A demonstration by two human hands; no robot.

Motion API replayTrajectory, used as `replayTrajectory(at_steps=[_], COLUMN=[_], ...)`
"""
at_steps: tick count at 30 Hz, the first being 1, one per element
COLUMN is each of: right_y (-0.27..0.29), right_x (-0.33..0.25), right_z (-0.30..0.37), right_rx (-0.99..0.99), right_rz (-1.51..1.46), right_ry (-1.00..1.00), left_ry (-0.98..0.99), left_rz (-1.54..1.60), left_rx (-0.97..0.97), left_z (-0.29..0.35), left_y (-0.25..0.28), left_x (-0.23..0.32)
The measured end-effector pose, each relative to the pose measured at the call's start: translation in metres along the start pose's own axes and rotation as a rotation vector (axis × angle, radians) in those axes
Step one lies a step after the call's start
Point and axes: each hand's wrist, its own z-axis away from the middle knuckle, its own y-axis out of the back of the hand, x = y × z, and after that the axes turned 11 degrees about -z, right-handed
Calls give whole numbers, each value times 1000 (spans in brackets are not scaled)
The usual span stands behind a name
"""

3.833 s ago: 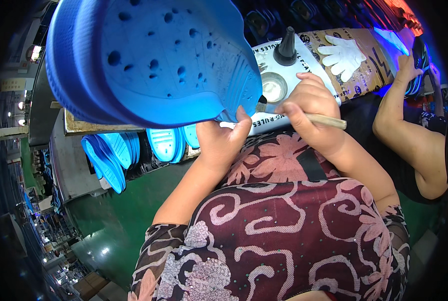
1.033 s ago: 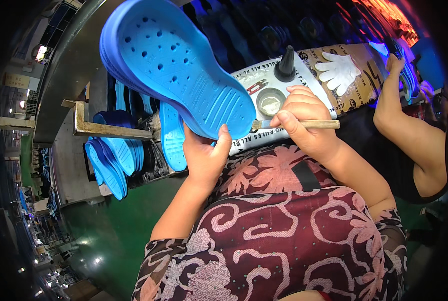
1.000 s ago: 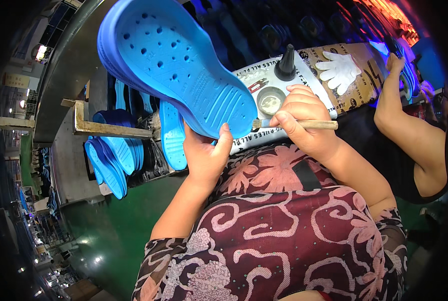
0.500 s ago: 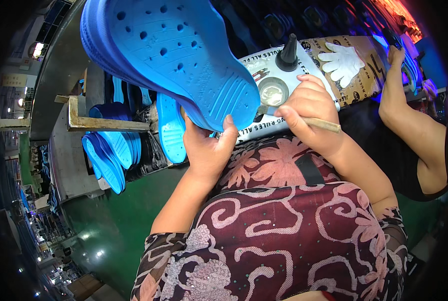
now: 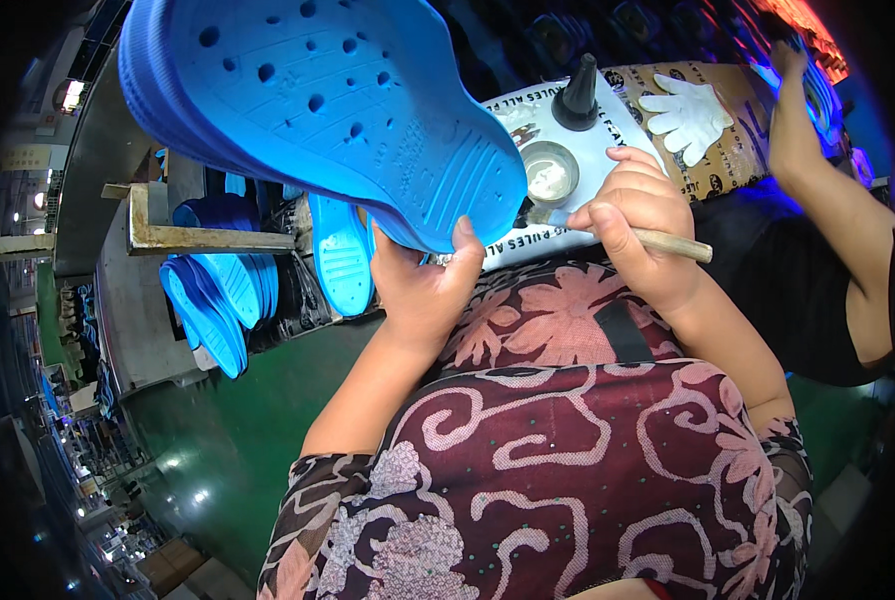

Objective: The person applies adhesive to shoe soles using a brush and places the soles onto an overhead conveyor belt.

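Observation:
My left hand (image 5: 422, 285) grips a large blue shoe sole (image 5: 337, 110) by its heel end, thumb on the inner face. The sole is tilted, showing round holes at the front and ridged bars at the heel. Layered lines run down its left side; I cannot tell if more soles are nested beneath. In my right hand (image 5: 647, 225) is a brush with a wooden handle (image 5: 672, 243). Its bristle end is close to the sole's heel edge; whether they touch is unclear. Just beyond the brush sits a round cup (image 5: 550, 175) with whitish contents.
A black cone-shaped bottle (image 5: 577, 100) stands behind the cup on a white printed sheet. A white glove (image 5: 685, 118) lies on brown cardboard. More blue soles (image 5: 342, 260) rest at left, near a wooden bar (image 5: 207, 240). Another person's arm (image 5: 837, 200) is at right.
The sole has shifted slightly left and turned a little. My right hand and the brush have moved a little to the right. The other person's arm has lifted.

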Motion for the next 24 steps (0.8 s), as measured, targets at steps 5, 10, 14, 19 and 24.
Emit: replayTrajectory(at_steps=[5,10,14,19,24], right_y=[-6,3,-2,3,3], right_x=[-4,-2,0,3,2], right_z=[-2,-1,-4,0,-5], right_rx=[-19,-7,13,3,56], right_rz=[17,-58,-56,-53,-74], right_ry=[41,3,21,-60,-59], left_ry=[-56,-85,-63,-41,70], left_rz=[-4,-33,-29,-20,-23], left_rx=[28,21,3,-4,-47], left_z=[-3,-1,-2,-6,-8], left_y=[-3,-1,-4,-4,-3], left_x=[-2,-6,-3,1,7])
